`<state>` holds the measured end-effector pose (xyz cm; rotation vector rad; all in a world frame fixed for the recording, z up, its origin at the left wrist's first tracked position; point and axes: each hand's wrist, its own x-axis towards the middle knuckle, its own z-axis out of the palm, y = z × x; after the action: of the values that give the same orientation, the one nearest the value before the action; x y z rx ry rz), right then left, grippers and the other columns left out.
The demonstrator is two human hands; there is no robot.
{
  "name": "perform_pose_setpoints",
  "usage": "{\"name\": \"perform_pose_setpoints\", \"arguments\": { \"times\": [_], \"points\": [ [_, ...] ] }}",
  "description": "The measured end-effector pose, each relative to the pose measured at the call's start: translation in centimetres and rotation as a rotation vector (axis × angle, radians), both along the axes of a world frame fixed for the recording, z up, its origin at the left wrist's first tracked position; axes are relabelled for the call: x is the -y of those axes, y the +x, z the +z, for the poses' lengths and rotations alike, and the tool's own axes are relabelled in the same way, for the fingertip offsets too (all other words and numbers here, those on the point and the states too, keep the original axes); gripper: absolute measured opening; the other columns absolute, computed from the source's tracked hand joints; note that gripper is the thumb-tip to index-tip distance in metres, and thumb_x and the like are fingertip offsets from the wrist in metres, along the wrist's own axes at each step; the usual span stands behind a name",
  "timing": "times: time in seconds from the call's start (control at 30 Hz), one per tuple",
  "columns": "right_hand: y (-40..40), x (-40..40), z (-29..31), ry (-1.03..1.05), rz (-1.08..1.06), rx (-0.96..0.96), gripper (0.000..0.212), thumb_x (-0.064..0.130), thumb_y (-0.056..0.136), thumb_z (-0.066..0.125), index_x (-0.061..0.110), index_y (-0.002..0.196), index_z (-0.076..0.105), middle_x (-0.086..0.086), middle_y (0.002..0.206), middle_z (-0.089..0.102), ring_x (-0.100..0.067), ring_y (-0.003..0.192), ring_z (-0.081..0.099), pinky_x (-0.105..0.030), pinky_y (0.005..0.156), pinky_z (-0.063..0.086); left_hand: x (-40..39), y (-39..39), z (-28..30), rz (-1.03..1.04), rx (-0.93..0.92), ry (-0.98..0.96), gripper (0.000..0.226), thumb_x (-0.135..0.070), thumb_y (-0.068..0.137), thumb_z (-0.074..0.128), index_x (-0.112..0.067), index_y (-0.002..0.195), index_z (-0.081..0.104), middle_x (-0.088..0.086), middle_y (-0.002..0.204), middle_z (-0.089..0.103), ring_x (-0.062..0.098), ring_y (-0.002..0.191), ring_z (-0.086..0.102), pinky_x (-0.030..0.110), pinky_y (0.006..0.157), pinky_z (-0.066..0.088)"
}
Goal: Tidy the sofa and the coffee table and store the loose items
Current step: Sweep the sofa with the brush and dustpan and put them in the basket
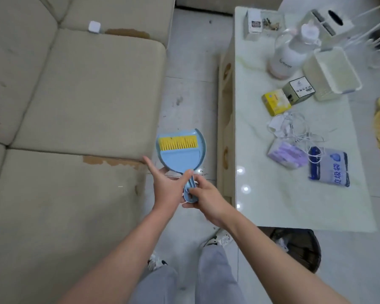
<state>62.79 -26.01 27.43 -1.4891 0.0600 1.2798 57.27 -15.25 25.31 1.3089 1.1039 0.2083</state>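
A small blue dustpan (180,156) with a yellow-bristled brush (177,143) nested in it is held over the floor, between the beige sofa (75,95) and the coffee table (272,200). My right hand (206,197) grips the blue handle at its lower end. My left hand (169,185) supports the pan's base from below, thumb on the handle's neck and index finger pointing out toward the sofa. A small white cube (94,26) lies on the sofa near the backrest.
On the coffee table lie a yellow box (275,102), a dark box (299,89), tangled white cables (294,128), a purple tissue pack (286,155), a blue bag pack (329,166), a clear bottle (290,53), a white basket (331,73) and a tissue box (331,20). A black bin (299,246) stands below the table's near end.
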Motion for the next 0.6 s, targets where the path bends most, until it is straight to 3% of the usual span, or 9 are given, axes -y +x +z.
{"name": "perform_pose_setpoints", "arguments": {
  "times": [0.07, 0.1, 0.17, 0.27, 0.43, 0.6],
  "points": [
    [2.9, 3.3, -0.9, -0.026, -0.021, 0.009, 0.035, -0.002, 0.097, 0.037, 0.014, 0.125, 0.050, -0.008, 0.098, 0.065, -0.019, 0.077, 0.066, -0.032, 0.074, 0.056, 1.3, 3.2, -1.2, -0.012, 0.018, -0.053, 0.078, -0.024, 0.081, 0.079, -0.019, 0.146, 0.035, -0.010, 0.098, 0.073, 0.012, 0.086, 0.072, 0.026, 0.072, 0.058],
    [3.8, 4.3, -1.1, -0.039, -0.017, 0.015, 0.033, 0.000, 0.097, 0.038, 0.015, 0.123, 0.051, -0.006, 0.094, 0.065, -0.018, 0.075, 0.067, -0.031, 0.073, 0.056, 1.3, 4.1, -1.6, -0.050, 0.005, -0.065, 0.052, -0.023, 0.083, 0.076, -0.018, 0.130, 0.054, -0.006, 0.097, 0.075, 0.018, 0.090, 0.072, 0.032, 0.076, 0.059],
    [6.7, 7.4, -1.9, -0.061, -0.040, -0.011, 0.026, 0.005, 0.096, 0.040, 0.014, 0.116, 0.053, -0.005, 0.086, 0.067, -0.019, 0.072, 0.069, -0.033, 0.072, 0.057, 3.1, 7.2, -2.2, -0.180, -0.046, -0.060, 0.026, -0.021, 0.084, 0.075, -0.019, 0.108, 0.066, -0.002, 0.096, 0.075, 0.022, 0.093, 0.071, 0.037, 0.079, 0.059],
    [10.5, 13.2, -3.6, -0.095, -0.112, -0.007, 0.018, 0.015, 0.099, 0.046, 0.008, 0.113, 0.055, -0.007, 0.078, 0.065, -0.017, 0.066, 0.066, -0.030, 0.065, 0.055, 8.3, 12.4, -3.1, -0.324, -0.079, -0.071, 0.026, -0.019, 0.082, 0.078, -0.019, 0.106, 0.067, -0.003, 0.096, 0.076, 0.014, 0.087, 0.072, 0.027, 0.069, 0.056],
    [15.3, 23.5, -5.3, -0.212, -0.132, 0.017, 0.013, 0.018, 0.102, 0.045, 0.010, 0.108, 0.054, -0.005, 0.072, 0.064, -0.019, 0.065, 0.061, -0.030, 0.066, 0.053, 17.6, 18.7, -4.5, -0.516, -0.174, -0.148, 0.027, -0.019, 0.080, 0.079, -0.022, 0.105, 0.072, -0.006, 0.098, 0.076, 0.014, 0.090, 0.071, 0.033, 0.077, 0.057],
    [20.5, 31.5, -5.0, -0.340, -0.240, 0.062, 0.011, 0.019, 0.102, 0.047, 0.012, 0.104, 0.056, -0.005, 0.075, 0.064, -0.018, 0.069, 0.058, -0.031, 0.066, 0.049, 24.9, 25.1, -4.2, -0.723, -0.163, -0.111, 0.021, -0.021, 0.082, 0.076, -0.025, 0.102, 0.069, -0.010, 0.096, 0.075, 0.005, 0.085, 0.070, 0.022, 0.070, 0.054]
  ]
}}
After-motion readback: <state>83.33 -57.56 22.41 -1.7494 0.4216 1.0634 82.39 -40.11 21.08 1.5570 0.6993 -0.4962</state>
